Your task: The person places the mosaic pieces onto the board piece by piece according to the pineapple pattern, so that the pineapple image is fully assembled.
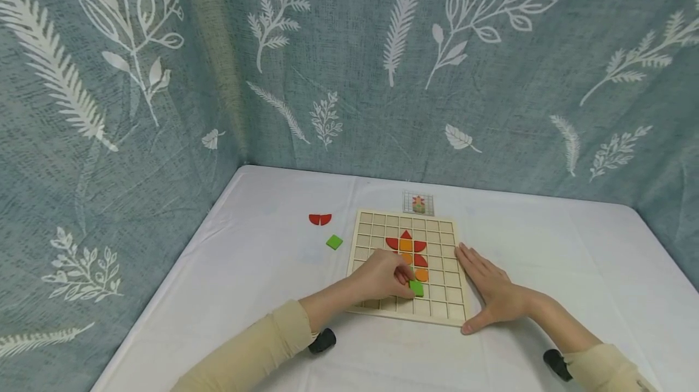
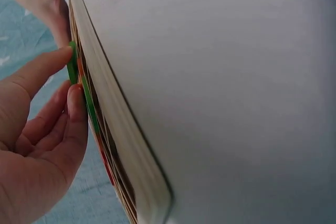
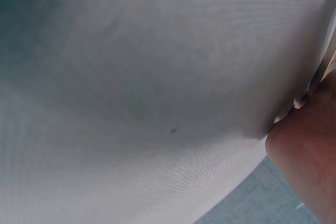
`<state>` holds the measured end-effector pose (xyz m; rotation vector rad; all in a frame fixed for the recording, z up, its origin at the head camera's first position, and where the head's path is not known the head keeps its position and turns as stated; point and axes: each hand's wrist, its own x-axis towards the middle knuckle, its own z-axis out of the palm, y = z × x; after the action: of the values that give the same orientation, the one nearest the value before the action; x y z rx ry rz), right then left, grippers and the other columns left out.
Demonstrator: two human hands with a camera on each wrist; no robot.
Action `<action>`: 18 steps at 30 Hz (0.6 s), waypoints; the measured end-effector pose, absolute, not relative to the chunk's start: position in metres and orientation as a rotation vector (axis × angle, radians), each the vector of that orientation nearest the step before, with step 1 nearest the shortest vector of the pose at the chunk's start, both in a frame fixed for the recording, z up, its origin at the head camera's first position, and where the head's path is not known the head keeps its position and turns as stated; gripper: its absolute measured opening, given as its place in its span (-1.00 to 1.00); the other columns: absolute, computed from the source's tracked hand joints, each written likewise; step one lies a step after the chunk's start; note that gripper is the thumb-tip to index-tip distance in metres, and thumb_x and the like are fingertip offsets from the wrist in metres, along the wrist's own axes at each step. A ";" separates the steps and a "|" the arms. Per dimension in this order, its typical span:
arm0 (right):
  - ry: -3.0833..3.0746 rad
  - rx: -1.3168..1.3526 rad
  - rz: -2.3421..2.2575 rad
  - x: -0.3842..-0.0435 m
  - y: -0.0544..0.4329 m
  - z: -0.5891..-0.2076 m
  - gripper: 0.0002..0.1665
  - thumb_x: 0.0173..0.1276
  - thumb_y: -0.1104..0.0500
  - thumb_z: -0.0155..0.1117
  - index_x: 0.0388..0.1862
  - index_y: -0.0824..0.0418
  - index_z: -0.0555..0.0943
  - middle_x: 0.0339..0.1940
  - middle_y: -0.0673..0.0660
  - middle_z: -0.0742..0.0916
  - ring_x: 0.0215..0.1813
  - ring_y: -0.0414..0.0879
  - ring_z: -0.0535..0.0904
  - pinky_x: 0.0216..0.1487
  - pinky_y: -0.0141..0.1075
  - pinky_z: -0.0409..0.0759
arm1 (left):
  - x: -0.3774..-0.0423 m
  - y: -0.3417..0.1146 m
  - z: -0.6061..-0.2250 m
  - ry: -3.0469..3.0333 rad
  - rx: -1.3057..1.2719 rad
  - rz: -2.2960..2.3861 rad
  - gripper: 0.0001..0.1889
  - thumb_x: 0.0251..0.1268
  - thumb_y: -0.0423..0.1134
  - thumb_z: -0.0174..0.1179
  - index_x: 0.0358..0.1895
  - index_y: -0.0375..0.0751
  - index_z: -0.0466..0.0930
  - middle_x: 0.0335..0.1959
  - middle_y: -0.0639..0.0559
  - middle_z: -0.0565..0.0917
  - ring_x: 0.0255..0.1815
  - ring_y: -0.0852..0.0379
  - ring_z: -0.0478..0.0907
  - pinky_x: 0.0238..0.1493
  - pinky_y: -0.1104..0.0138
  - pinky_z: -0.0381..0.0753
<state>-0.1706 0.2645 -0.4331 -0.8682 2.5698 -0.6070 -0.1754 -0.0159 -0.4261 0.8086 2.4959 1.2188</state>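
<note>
My left hand [image 1: 384, 275] is over the lower middle of a wooden grid board [image 1: 443, 246]. It pinches a green square tile [image 1: 417, 288] between thumb and fingers, and the left wrist view shows this green tile [image 2: 72, 65] held on edge at the board's face. Another green piece [image 2: 90, 106] lies in the grid close to the fingertips. Red and orange pieces, among them an orange square [image 1: 406, 245] and an orange circle [image 1: 422, 275], fill cells above; my hand hides some. My right hand [image 1: 499, 292] rests against the board's right edge, fingers extended, thumb near the lower corner.
Left of the board, two red quarter-circle pieces [image 1: 320, 219] and a loose green square [image 1: 334, 242] lie on the white tablecloth [image 1: 262, 246]. Behind the board is a small pattern card [image 1: 418, 203]. A leaf-patterned curtain [image 1: 355, 76] hangs around the table.
</note>
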 end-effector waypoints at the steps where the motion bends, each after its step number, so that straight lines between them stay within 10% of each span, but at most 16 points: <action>1: 2.570 -0.867 -0.608 -0.170 0.264 -0.433 0.69 -0.18 -0.38 0.56 0.56 0.35 -0.31 0.56 0.41 -0.14 0.53 0.39 -0.26 0.34 0.36 -0.13 | -0.175 -0.015 -0.426 2.504 0.824 1.211 -0.83 -0.05 -0.36 0.51 -0.36 -0.27 0.73 -0.56 0.17 0.62 -0.54 0.42 0.46 -0.42 0.55 0.50; 18: 2.559 -0.873 -0.643 -0.170 0.263 -0.435 0.68 -0.18 -0.35 0.58 0.55 0.36 -0.30 0.56 0.42 -0.14 0.52 0.40 -0.27 0.33 0.36 -0.14 | -0.174 -0.010 -0.430 2.460 0.759 1.284 -0.84 0.01 -0.35 0.49 -0.30 -0.23 0.76 -0.56 0.21 0.59 -0.51 0.38 0.44 -0.40 0.52 0.47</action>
<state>-0.1704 0.2633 -0.4352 -0.8731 2.5593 -0.6431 -0.1737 -0.0095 -0.4304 0.7589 2.4598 1.2841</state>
